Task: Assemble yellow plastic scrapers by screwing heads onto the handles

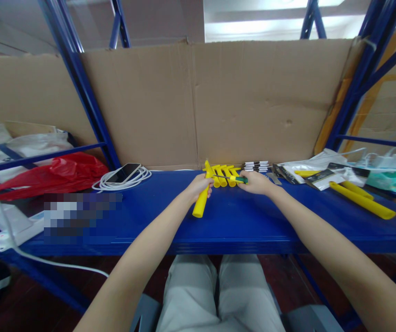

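Left hand [195, 188]: we clamp our fingers around the yellow handle [201, 203] just below its narrow head, its wide end slanting down towards us over the shelf; a firm hold this close to the head, we judge, best resists twisting.
Right hand [257, 182]: we close our fingers on the green-and-yellow grip of the screwdriver [242, 179], its shaft pointing left.
Shaft tip: it meets or nearly meets the head beside our left fingers; we cannot tell if it is seated. We do well to keep it in line, press before turning, and keep our fingertips off its path, since a slip would reach them.
Yellow row [231, 181]: similar pieces stand side by side just behind the shaft, so we want our elbows low and our strokes small.
Blue shelf [163, 207]: it lies under both hands, a surface we can brace our wrists on.
Yellow tubes [363, 200]: they lie well to our right.
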{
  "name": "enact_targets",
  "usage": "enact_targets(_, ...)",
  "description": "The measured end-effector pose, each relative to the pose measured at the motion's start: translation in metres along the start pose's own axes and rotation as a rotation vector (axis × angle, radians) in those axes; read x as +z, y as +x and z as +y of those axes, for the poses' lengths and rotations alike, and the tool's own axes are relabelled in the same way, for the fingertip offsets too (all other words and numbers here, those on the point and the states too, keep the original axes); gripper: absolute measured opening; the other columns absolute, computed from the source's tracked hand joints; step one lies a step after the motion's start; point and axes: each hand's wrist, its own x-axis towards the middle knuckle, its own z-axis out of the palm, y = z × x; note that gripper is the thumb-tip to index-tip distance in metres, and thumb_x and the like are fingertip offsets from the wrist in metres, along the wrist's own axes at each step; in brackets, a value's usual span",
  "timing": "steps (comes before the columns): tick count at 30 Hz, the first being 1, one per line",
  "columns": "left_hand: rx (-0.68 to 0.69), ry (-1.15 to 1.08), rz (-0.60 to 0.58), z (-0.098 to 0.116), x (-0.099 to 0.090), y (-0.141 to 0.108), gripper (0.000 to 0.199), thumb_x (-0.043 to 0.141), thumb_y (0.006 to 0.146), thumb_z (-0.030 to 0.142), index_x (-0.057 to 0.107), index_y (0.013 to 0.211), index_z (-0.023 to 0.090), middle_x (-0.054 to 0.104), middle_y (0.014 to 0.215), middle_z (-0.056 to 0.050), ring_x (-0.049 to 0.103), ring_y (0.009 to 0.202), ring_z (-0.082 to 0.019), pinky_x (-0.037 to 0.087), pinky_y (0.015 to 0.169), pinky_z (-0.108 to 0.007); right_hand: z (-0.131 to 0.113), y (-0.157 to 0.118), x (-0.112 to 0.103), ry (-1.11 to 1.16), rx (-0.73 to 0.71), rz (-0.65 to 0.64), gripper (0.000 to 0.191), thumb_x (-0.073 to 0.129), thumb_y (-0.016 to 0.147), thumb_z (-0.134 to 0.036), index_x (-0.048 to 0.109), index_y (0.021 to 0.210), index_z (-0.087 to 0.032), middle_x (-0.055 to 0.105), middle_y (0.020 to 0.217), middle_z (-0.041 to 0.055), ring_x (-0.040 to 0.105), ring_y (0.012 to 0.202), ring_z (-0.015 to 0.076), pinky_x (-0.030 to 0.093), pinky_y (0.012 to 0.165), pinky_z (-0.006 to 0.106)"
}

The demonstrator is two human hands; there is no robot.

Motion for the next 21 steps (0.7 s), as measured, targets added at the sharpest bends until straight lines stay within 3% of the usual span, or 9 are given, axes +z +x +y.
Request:
enact_targets(7, -0.008, 0.138, -0.008, 0.0001, 0.0011, -0.0027, 0.018, 0.044, 0.072, 0.003, 0.037, 0.071, 0.020, 0.039, 0.045, 0.009, 0.038, 0.030, -0.007, 0.031, 0.032, -0.018, 0.0004, 0.0007, 0.0009, 0.006, -0.028, -0.004, 0.019, 0.048, 0.079, -0.033, 0.057, 0.085, -0.018, 0.067, 0.086, 0.0080, 0.061, 0.076, 0.0189, 0.038, 0.061, 0.024)
enact_targets(12, 0.005, 0.187, -0.010, -0.0020, 0.0027, -0.0021, 0.017, 0.045, 0.072, 0.003, 0.039, 0.075, 0.019, 0.038, 0.047, 0.009, 0.038, 0.031, -0.006, 0.031, 0.033, -0.018, -0.0011, 0.0005, 0.0033, -0.024, 0.025, 0.035, 0.026, 0.055, 0.072, -0.026, 0.053, 0.097, -0.017, 0.067, 0.089, 0.0097, 0.060, 0.076, 0.0204, 0.036, 0.058, 0.025)
enact_targets(17, 0.023, 0.220, 0.002, -0.0037, 0.0027, -0.0011, 0.016, 0.044, 0.071, 0.003, 0.040, 0.076, 0.018, 0.038, 0.046, 0.010, 0.038, 0.030, -0.006, 0.031, 0.032, -0.017, -0.0012, 0.0000, 0.0047, -0.025, 0.033, -0.006, 0.033, 0.051, 0.076, -0.030, 0.052, 0.105, -0.016, 0.067, 0.094, 0.0111, 0.062, 0.080, 0.0225, 0.038, 0.061, 0.026)
enact_targets(21, 0.039, 0.234, 0.012, -0.0048, 0.0023, -0.0003, 0.016, 0.044, 0.071, 0.003, 0.041, 0.077, 0.018, 0.038, 0.046, 0.009, 0.038, 0.029, -0.006, 0.031, 0.031, -0.017, -0.0001, 0.0017, 0.0059, -0.009, -0.014, -0.010, 0.022, 0.048, 0.078, -0.029, 0.057, 0.092, -0.016, 0.066, 0.095, 0.0111, 0.061, 0.084, 0.0220, 0.039, 0.065, 0.026)
